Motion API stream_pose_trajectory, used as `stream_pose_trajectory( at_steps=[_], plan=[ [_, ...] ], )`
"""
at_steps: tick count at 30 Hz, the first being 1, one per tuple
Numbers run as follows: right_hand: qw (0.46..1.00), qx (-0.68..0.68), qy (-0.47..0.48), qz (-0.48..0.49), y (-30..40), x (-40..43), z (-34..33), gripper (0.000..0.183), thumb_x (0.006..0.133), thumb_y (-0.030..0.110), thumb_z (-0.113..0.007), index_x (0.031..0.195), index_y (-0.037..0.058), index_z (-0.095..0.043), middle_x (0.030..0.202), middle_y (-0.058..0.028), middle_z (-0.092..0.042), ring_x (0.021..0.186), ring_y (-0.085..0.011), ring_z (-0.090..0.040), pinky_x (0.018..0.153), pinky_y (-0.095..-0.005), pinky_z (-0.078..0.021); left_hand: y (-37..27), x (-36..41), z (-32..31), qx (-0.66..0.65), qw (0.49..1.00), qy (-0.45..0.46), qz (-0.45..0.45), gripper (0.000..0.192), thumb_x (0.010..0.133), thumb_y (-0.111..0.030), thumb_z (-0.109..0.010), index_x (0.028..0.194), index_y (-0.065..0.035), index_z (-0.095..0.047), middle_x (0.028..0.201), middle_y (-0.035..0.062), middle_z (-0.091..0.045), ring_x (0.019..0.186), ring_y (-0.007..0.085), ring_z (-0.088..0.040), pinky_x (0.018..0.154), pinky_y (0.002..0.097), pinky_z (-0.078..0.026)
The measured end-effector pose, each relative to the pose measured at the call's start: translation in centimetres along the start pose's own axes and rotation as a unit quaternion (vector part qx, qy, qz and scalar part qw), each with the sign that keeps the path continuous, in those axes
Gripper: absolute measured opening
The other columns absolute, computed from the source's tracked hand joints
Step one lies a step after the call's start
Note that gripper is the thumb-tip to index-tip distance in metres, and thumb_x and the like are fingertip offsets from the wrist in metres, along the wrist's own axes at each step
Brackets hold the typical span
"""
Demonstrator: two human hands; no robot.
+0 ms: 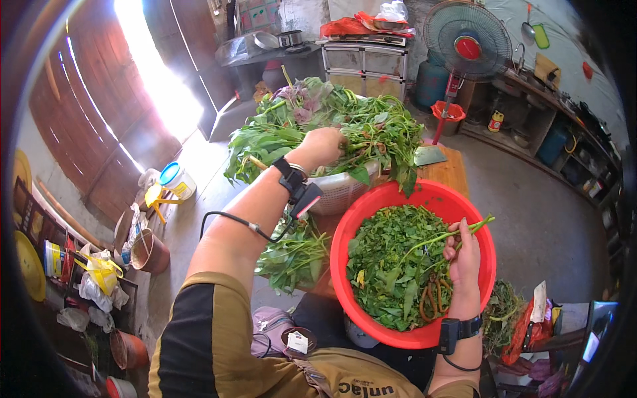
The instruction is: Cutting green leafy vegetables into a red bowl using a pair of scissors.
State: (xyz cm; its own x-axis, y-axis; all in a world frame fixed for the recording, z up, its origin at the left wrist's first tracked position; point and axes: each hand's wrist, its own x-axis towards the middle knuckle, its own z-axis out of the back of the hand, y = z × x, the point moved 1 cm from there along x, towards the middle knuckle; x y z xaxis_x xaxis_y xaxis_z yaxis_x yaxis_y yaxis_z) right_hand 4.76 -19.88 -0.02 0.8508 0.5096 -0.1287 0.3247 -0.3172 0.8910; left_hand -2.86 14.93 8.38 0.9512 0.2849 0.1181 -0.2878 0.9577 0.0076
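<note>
My left hand [322,145] reaches into a heap of leafy green stems [383,124] piled above a white plastic basket [343,191]. Its fingers are curled at the stems, and the fingertips are hidden, so a grip cannot be made out. My right hand [464,253] holds a few green stems [438,241] over the right side of a red plastic basin [341,278]. Chopped green leaves [383,253] fill much of the basin. Scissors with brown handles [429,301] lie on these leaves, just below my right hand.
Behind the basin, a cleaver [430,155] rests on a wooden board [453,171]. More leafy stems [298,251] lie left of the basin. A knife [537,306] is at the lower right. A pedestal fan [468,47] stands beyond the basket, and a yellow stool [158,199] stands at left.
</note>
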Motion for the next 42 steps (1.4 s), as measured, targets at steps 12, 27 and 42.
stream_pose_trajectory(
  at_steps=[12, 27, 42],
  plan=[
    [1.000, -0.004, 0.006, -0.001, 0.0, 0.1, -0.2, 0.028, 0.093, 0.032, -0.045, 0.080, 0.0074, -0.051, 0.058, 0.0012, -0.043, 0.042, -0.0059, -0.034, 0.039, -0.0201, -0.0279, 2.4, -0.2, 6.2, -0.144, 0.973, -0.161, 0.079, 0.030, 0.072, -0.027, -0.067, 0.085, -0.0008, -0.059, 0.080, 0.0168, -0.058, 0.079, 0.0325, -0.057, 0.072, 0.0396, -0.044],
    [1.000, 0.004, 0.011, 0.002, -0.2, 0.2, 0.0, 0.028, 0.092, 0.030, -0.047, 0.080, 0.0052, -0.052, 0.060, -0.0001, -0.044, 0.045, -0.0067, -0.035, 0.041, -0.0206, -0.0287, 0.1, -3.2, 10.1, -0.069, 0.836, -0.540, -0.065, 0.027, 0.077, 0.003, -0.056, 0.102, -0.0064, -0.057, 0.099, 0.0108, -0.057, 0.080, 0.0274, -0.060, 0.069, 0.0342, -0.048],
    [0.991, -0.078, 0.044, 0.100, -0.7, 0.2, 0.1, 0.026, 0.093, 0.028, -0.044, 0.087, 0.0053, -0.056, 0.074, -0.0014, -0.052, 0.063, -0.0095, -0.048, 0.051, -0.0211, -0.0373, -15.0, -7.0, 5.8, -0.136, 0.912, -0.320, -0.218, 0.030, 0.072, -0.006, -0.058, 0.102, -0.0081, -0.057, 0.080, 0.0104, -0.051, 0.073, 0.0271, -0.056, 0.060, 0.0360, -0.047]
  ],
)
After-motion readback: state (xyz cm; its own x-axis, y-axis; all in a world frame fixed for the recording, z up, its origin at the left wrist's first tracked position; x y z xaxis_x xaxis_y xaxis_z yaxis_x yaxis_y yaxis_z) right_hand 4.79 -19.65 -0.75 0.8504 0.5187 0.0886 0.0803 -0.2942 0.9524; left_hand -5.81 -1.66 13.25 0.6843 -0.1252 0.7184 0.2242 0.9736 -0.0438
